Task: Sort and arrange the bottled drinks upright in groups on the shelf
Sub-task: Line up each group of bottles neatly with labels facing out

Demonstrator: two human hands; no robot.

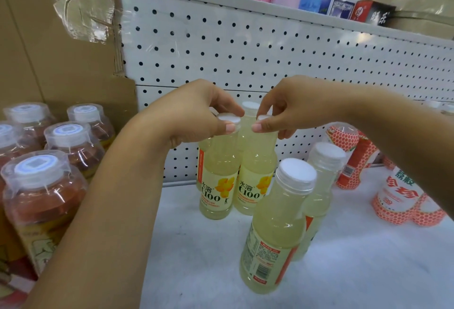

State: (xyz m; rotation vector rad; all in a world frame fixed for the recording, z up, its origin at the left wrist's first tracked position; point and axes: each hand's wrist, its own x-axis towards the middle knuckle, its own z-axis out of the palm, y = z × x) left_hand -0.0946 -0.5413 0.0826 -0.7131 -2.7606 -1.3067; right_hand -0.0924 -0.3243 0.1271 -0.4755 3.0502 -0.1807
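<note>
Head view: my left hand (pixel 196 114) pinches the white cap of the left C100 bottle (pixel 216 186), and my right hand (pixel 294 104) pinches the right C100 bottle (pixel 255 176). Both are pale yellow, upright and touching near the back of the white shelf (pixel 196 259). At left, clear film wraps a pack of brown drinks (pixel 44 200).
</note>
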